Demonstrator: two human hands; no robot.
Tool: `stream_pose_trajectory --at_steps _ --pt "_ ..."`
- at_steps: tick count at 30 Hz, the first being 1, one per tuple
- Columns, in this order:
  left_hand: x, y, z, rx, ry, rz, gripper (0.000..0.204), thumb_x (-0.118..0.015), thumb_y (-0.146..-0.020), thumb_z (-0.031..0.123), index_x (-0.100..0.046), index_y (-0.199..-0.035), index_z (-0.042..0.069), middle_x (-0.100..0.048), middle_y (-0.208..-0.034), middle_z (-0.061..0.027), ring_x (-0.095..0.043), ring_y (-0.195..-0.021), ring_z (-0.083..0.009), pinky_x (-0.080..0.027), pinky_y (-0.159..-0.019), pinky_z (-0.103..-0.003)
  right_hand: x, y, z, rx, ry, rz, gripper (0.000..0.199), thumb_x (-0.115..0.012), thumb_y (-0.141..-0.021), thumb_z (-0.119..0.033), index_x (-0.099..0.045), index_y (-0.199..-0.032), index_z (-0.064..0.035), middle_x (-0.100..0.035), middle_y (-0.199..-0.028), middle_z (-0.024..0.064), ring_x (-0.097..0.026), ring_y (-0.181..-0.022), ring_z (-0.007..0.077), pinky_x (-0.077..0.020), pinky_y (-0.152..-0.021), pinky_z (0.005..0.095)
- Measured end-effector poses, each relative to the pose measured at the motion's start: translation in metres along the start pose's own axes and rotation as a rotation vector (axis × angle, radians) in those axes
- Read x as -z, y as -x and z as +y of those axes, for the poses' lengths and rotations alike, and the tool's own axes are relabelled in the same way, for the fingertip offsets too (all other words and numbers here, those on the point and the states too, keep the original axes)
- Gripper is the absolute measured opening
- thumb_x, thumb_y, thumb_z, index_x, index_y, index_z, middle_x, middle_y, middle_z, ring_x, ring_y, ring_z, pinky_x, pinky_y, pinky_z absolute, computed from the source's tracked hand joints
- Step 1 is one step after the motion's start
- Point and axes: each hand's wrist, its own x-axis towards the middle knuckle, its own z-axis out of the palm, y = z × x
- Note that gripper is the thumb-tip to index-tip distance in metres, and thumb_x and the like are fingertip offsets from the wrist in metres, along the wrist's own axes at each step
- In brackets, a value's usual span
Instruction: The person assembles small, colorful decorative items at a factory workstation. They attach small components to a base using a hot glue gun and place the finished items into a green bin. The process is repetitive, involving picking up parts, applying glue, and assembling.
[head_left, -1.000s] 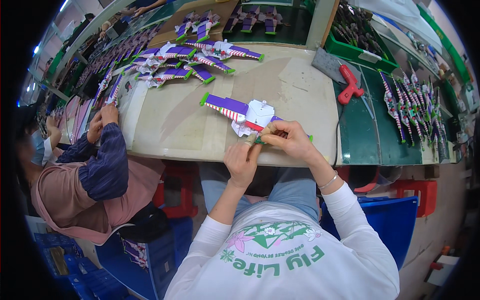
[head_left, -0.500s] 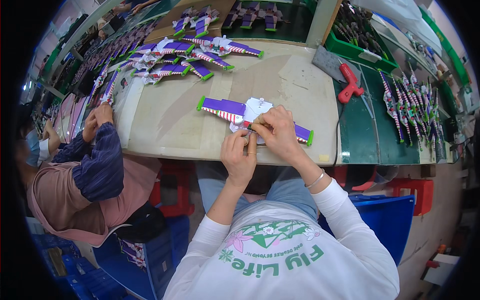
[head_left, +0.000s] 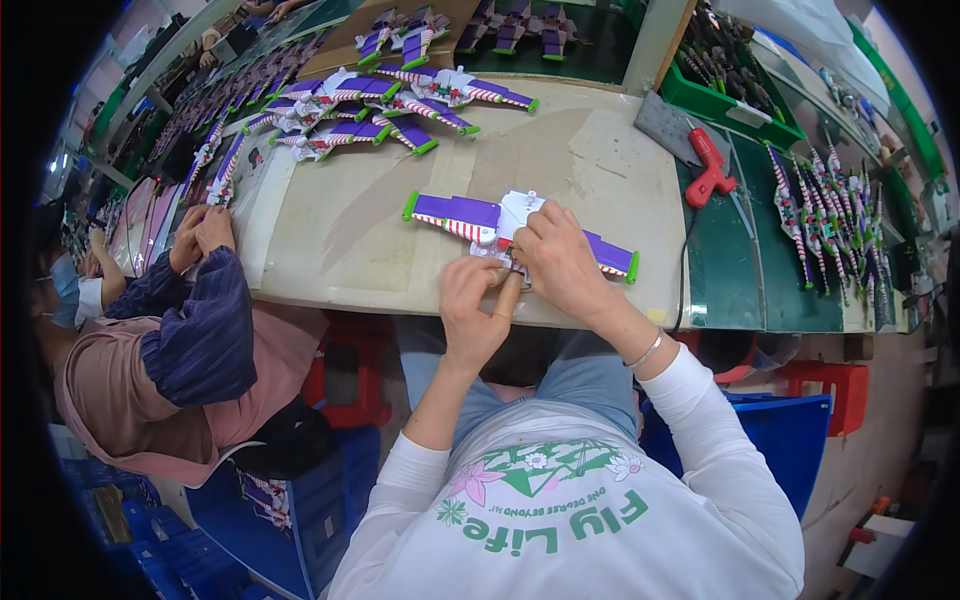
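A toy wing piece (head_left: 460, 212) lies on the worktable in front of me, purple and white with red stripes and green tips. My left hand (head_left: 474, 305) is closed at the near edge of its white middle, fingers bent and thumb pointing up at it. From the right, my right hand (head_left: 560, 260) pinches at the same middle section, covering part of the right wing. A small red and dark detail shows beside its fingertips. Whatever small part lies between the fingers is hidden.
Several similar wing pieces (head_left: 340, 105) are piled at the back left. A red glue gun (head_left: 709, 170) rests on the right with its cable trailing down. Beyond it are a green bin (head_left: 735, 108) and more striped wings (head_left: 832, 215). A co-worker's hands (head_left: 205, 235) work at the left.
The view has shifted slightly. My right hand has come down a little over the middle of the wing piece, and my left fingers have bent closer against its near edge.
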Motion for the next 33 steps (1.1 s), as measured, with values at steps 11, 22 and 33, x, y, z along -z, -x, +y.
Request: stream_pose_trajectory --at_steps 11,22,33 --pt "-0.014 -0.032 -0.004 0.240 -0.153 0.022 0.026 -0.078 -0.080 0.022 -0.067 -0.070 0.001 -0.059 -0.121 -0.0120 -0.048 -0.113 -0.0304 -0.036 -0.100 -0.043 0.014 -0.003 0.010 0.006 -0.111 -0.125 0.010 -0.069 -0.074 -0.005 -0.064 -0.080 0.0013 -0.062 -0.086 0.0164 -0.055 -0.093 0.0328 -0.0447 -0.084 0.0428" --pt "-0.011 -0.025 -0.018 0.226 -0.112 -0.108 0.017 -0.074 -0.082 0.017 -0.066 -0.079 0.002 -0.054 -0.134 -0.0122 -0.040 -0.123 -0.0312 -0.031 -0.105 -0.044 0.005 -0.010 0.009 0.084 -0.054 -0.176 0.007 -0.068 -0.069 -0.001 -0.065 -0.075 0.0002 -0.063 -0.078 0.0144 -0.058 -0.089 0.0309 -0.0458 -0.083 0.0410" --pt "0.035 -0.071 -0.037 -0.192 -0.394 -0.161 0.052 -0.079 -0.075 0.040 -0.061 -0.107 0.004 -0.063 -0.101 -0.0102 -0.057 -0.099 -0.0296 -0.037 -0.091 -0.044 0.010 0.000 0.012 0.001 0.089 -0.011 0.026 -0.067 -0.067 0.000 -0.067 -0.093 -0.0020 -0.062 -0.088 0.0138 -0.055 -0.092 0.0316 -0.0413 -0.081 0.0430"
